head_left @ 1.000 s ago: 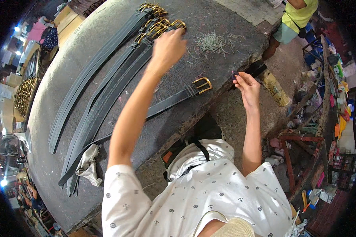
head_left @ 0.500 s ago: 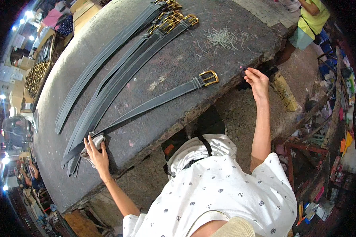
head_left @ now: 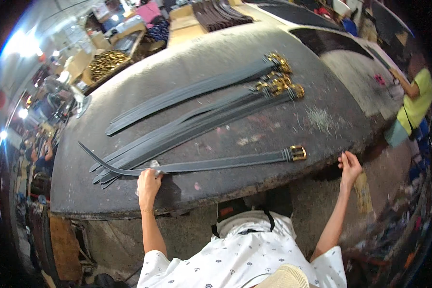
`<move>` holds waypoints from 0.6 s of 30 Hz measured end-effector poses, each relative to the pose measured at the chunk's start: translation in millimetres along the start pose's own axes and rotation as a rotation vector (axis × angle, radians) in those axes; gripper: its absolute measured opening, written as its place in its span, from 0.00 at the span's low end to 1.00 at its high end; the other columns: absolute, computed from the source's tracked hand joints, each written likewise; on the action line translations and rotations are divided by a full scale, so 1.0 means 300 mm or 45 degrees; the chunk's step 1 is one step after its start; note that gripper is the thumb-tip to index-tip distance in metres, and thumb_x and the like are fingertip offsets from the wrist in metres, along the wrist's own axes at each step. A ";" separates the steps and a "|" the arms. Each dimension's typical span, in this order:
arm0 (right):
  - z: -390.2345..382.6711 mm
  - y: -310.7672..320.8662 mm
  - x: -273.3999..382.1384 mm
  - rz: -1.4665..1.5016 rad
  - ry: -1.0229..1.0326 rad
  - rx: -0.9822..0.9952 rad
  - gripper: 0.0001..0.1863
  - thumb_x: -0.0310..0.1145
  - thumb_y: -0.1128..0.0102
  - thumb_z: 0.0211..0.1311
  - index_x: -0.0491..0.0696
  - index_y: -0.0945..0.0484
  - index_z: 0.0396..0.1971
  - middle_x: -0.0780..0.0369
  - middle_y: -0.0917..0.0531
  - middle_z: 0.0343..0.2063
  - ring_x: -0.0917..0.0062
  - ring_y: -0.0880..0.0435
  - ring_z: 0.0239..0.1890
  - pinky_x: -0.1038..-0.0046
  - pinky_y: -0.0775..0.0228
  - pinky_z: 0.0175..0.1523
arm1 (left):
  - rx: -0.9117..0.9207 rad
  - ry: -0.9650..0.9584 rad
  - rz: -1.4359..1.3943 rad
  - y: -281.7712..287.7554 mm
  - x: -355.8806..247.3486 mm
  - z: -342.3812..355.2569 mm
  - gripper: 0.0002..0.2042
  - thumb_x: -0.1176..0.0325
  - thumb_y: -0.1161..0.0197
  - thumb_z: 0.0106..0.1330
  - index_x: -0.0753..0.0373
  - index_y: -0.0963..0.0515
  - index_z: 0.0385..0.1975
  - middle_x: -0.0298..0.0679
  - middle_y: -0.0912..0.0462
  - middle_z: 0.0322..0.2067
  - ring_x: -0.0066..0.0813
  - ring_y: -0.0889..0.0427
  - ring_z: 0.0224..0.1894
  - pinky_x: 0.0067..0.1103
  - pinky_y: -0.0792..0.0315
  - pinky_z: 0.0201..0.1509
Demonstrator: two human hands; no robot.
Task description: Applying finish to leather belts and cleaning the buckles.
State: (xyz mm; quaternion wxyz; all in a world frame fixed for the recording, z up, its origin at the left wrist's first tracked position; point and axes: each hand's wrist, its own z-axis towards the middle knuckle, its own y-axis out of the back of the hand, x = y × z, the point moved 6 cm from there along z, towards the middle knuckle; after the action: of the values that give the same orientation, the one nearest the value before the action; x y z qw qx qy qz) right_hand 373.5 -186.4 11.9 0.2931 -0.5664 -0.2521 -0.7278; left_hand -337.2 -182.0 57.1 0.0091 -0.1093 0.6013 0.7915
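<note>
A single dark grey belt (head_left: 225,161) with pale edge stitching and a gold buckle (head_left: 298,152) lies along the near side of the table. My left hand (head_left: 150,186) is closed round its strap, with a crumpled whitish cloth (head_left: 154,164) at the fingers. Beyond this hand the belt's tail curves up to the left, over the ends of other belts. My right hand (head_left: 350,167) is off the table's near right edge, fingertips pinched on a small dark thing too tiny to make out. Behind lie two bundles of similar belts (head_left: 187,129), gold buckles at the right.
The dark worktable (head_left: 177,197) has a rough near edge. Loose pale thread scraps (head_left: 320,120) lie on its right part. A box of gold buckles (head_left: 109,65), a fan (head_left: 65,96) and brown straps (head_left: 221,14) are farther back. Another person in a yellow top (head_left: 420,96) stands at the far right.
My left hand has gone from resting on the cloth to gripping the belt, whose tail now rises to the left. My right hand keeps its pinch. The whole view has turned.
</note>
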 end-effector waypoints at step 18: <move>-0.065 -0.133 0.202 -0.876 1.030 0.215 0.05 0.24 0.37 0.64 0.40 0.18 0.37 0.58 0.15 0.38 0.70 0.14 0.34 0.72 0.21 0.34 | -0.249 0.550 -1.692 0.131 0.072 0.059 0.12 0.67 0.39 0.69 0.67 0.19 0.45 0.33 0.16 0.36 0.21 0.19 0.35 0.21 0.25 0.39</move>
State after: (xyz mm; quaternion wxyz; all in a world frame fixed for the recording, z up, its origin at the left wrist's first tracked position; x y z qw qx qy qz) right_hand 320.7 -180.7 64.8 0.1559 -0.0998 -0.3478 -0.9191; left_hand -367.0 -178.5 94.9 0.3610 -0.6084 0.3216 0.6294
